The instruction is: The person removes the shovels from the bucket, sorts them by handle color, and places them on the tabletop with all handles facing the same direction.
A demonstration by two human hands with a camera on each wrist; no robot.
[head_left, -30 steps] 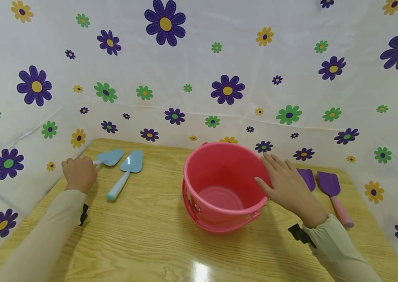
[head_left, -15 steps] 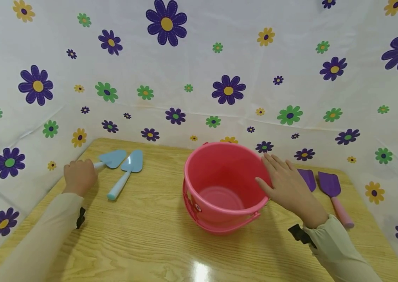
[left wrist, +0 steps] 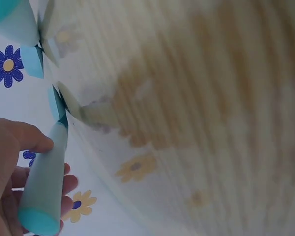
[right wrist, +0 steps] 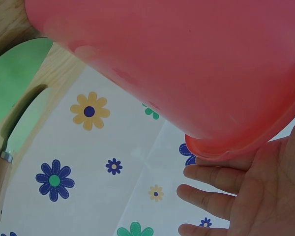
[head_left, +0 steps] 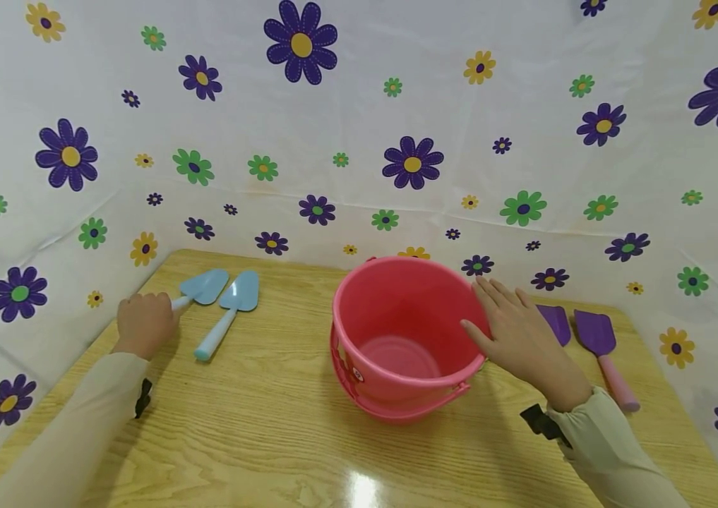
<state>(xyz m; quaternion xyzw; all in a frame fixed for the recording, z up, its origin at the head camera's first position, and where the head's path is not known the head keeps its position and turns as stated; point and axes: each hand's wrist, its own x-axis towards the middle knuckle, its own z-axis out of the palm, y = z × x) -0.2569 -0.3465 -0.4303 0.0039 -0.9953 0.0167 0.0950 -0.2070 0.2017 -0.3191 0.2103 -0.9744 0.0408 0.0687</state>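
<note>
My left hand [head_left: 145, 326] grips the pale blue handle of a toy trowel [head_left: 205, 286] at the left of the table. In the left wrist view the thumb and fingers wrap round that handle [left wrist: 43, 179], and its teal end faces the camera. A second light blue trowel [head_left: 225, 321] lies just right of it. The pink bucket [head_left: 419, 300] stands upright at mid-table, its mouth facing up. My right hand [head_left: 524, 342] rests with straight fingers against the bucket's right rim; the right wrist view shows its spread fingers [right wrist: 211, 199] by the rim.
Two purple shovels lie to the right, one shovel [head_left: 595, 335] with a pink handle, the other blade [head_left: 554, 323] partly hidden by my right hand. Behind the bucket, the right wrist view shows a green item [right wrist: 19, 73] and a wooden handle [right wrist: 1, 189]. Flowered cloth [head_left: 359, 113] surrounds the table [head_left: 257, 423].
My left hand has shifted slightly toward me and to the right, and the gripped trowel has turned a little with it. The right hand and the bucket have stayed in place.
</note>
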